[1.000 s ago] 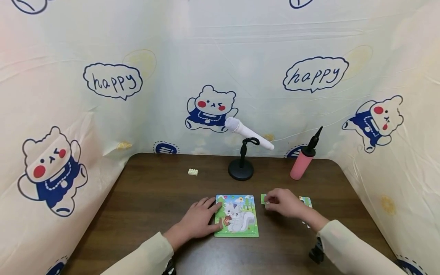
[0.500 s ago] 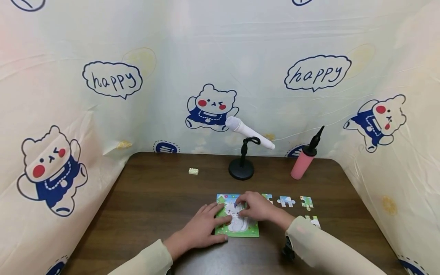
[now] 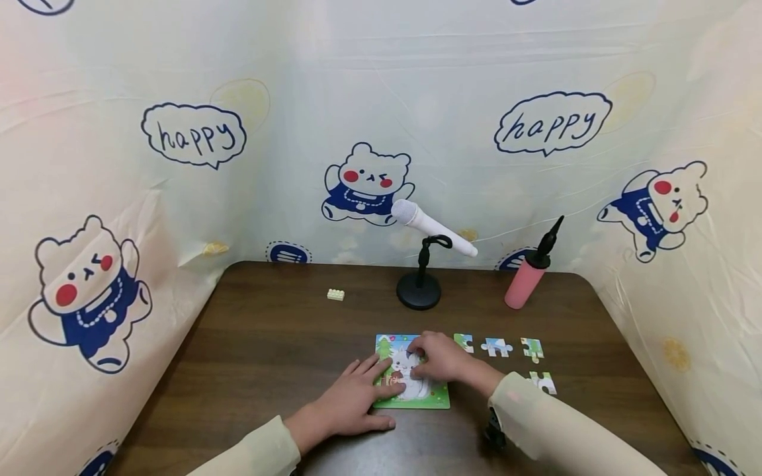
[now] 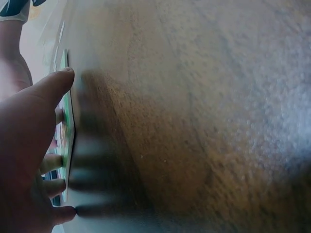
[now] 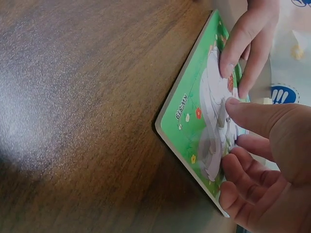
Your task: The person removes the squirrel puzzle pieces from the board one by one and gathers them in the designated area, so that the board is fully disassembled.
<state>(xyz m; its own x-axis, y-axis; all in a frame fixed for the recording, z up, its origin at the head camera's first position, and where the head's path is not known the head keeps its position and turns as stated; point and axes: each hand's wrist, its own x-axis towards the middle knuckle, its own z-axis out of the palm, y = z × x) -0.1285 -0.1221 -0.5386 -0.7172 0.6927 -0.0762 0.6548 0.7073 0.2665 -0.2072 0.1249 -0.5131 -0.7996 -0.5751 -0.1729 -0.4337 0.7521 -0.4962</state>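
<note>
A square picture board with a printed white squirrel on green ground lies on the brown table. My left hand rests flat at its left side, fingers spread over the board's edge and picture, thumb on the table. Above the middle of the board, my right hand has thumb and fingers bent together, pinching what appears to be a puzzle piece against the picture; the fingers mostly hide it. In the right wrist view the board's green corner shows, with the right thumb opposite the curled fingers.
Several loose puzzle pieces lie right of the board: a green one, a blue one, and others beyond. Behind stand a white microphone on a black stand, a pink hand pump and a cream toy brick.
My right hand has moved left from the loose pieces onto the board and stays there. My left hand has shifted slightly down, its fingers still on the board.
</note>
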